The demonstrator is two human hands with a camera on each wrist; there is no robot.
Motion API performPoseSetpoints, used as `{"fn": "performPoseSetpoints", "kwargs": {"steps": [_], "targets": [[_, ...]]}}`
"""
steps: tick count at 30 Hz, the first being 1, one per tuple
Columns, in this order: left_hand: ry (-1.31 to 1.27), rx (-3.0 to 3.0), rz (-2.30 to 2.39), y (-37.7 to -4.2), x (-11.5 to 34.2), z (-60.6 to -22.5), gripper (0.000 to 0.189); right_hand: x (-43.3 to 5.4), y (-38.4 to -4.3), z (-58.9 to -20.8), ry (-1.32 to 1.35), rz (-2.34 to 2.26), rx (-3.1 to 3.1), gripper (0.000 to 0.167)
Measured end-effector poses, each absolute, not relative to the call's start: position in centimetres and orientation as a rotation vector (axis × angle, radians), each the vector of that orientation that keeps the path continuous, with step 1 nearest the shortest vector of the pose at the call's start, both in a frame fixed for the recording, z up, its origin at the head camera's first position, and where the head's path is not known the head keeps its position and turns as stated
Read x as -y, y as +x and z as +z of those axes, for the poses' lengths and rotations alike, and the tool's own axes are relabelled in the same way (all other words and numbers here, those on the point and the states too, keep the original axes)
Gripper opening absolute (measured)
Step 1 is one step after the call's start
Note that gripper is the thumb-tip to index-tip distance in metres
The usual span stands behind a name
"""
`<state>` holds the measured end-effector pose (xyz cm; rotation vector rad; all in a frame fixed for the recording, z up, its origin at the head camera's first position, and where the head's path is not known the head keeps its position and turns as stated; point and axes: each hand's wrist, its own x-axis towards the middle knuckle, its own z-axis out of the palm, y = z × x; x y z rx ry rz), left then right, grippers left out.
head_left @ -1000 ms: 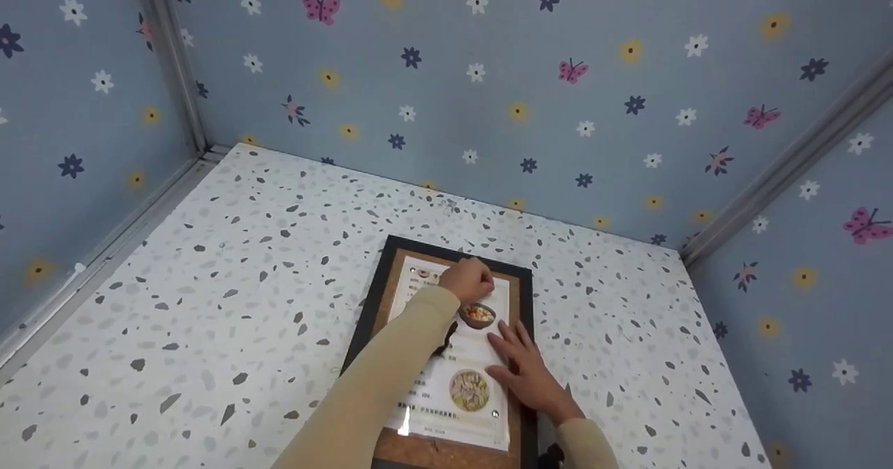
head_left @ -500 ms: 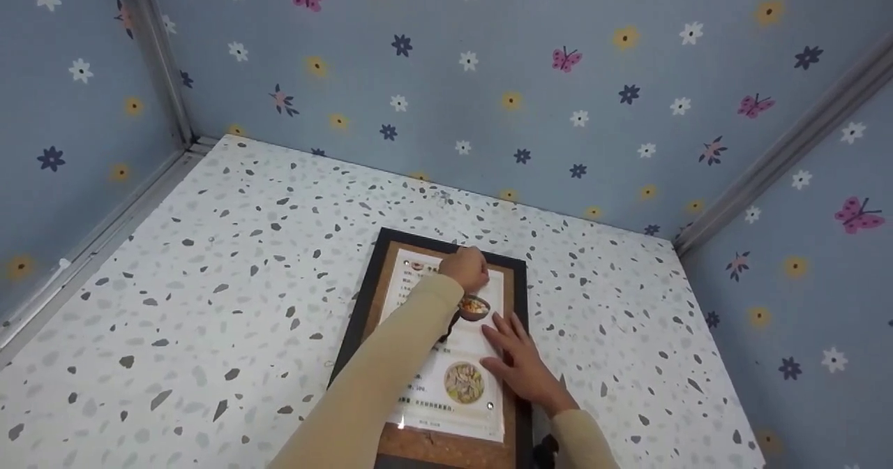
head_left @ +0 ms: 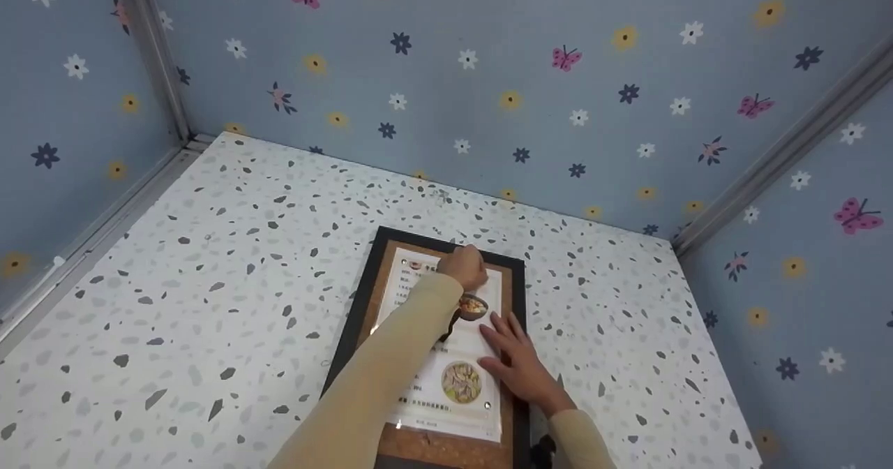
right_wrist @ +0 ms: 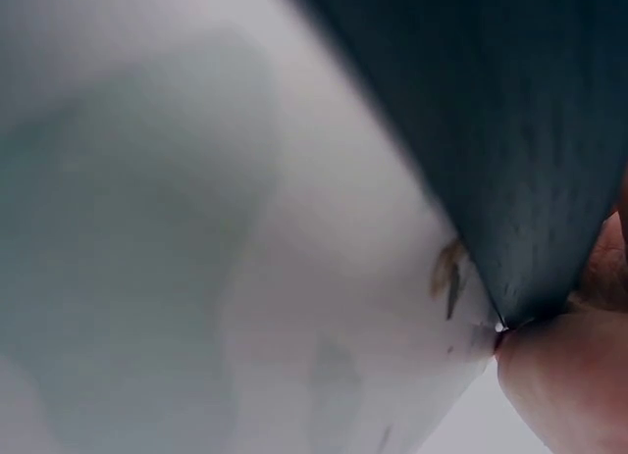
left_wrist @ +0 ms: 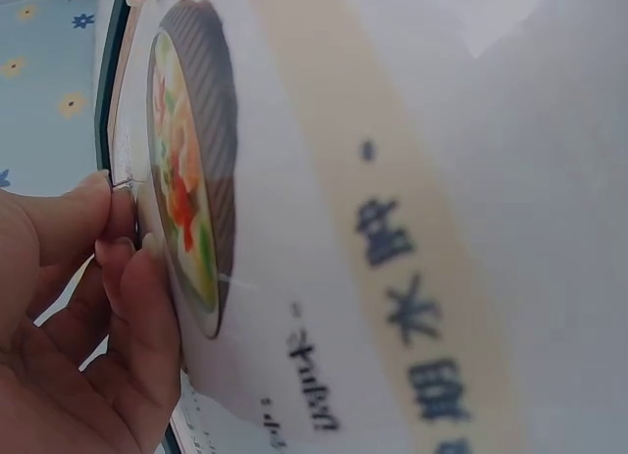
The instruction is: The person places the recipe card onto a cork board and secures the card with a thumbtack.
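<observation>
A laminated recipe sheet (head_left: 453, 413) with printed food pictures lies on a cork board (head_left: 439, 448) in a black frame (head_left: 364, 287). My left hand (head_left: 463, 268) is over the sheet's upper right part. In the left wrist view its thumb and finger pinch a thin metal pin (left_wrist: 128, 183), point toward the sheet; the fingers cover its head. My right hand (head_left: 520, 368) rests on the sheet's right edge and the board, fingers spread. The right wrist view shows a blurred part of that hand (right_wrist: 564, 376) beside the black frame.
The board lies on a white speckled table (head_left: 265, 246). A blue wall (head_left: 460, 71) with flowers and butterflies stands behind, and more panels close in both sides. A small dark object (head_left: 543, 449) is beside the board's lower right edge.
The whole head view has shifted slightly, so the board appears a little higher and further left. Both hands keep nearly the same place on the sheet.
</observation>
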<state>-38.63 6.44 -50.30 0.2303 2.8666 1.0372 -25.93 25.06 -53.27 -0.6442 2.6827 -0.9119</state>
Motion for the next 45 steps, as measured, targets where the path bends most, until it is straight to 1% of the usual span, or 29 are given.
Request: {"fn": "performPoseSetpoints", "kwargs": {"steps": [12,17,23,30,36,39,45], "targets": [[0.215,-2.816,1.088,-38.6,-6.4,-50.3,0.007,-25.2,-26.0,-53.2,-0.63,-0.909,-2.677,0.061],[0.224,-2.841,1.06,-38.5,-6.4,-50.3,0.009,-25.2,-26.0,-53.3,-0.694,-0.917,-2.679,0.06],[0.153,-2.875,0.999,-38.5,-6.7,-49.8,0.011,-25.1,-26.2,-53.3,-0.71,-0.909,-2.685,0.059],[0.064,-2.855,0.923,-38.7,-7.6,-49.5,0.022,-25.1,-26.0,-53.2,-0.68,-0.881,-2.682,0.06],[0.062,-2.861,0.915,-39.0,-8.3,-49.3,0.017,-25.4,-26.0,-53.1,-0.722,-0.884,-2.703,0.06],[0.047,-2.833,0.958,-38.9,-8.1,-49.5,0.023,-25.5,-26.0,-53.2,-0.745,-0.89,-2.708,0.059],[-0.143,-2.779,1.069,-38.5,-7.2,-50.5,0.047,-25.4,-26.2,-53.4,-0.734,-0.908,-2.691,0.06]]}}
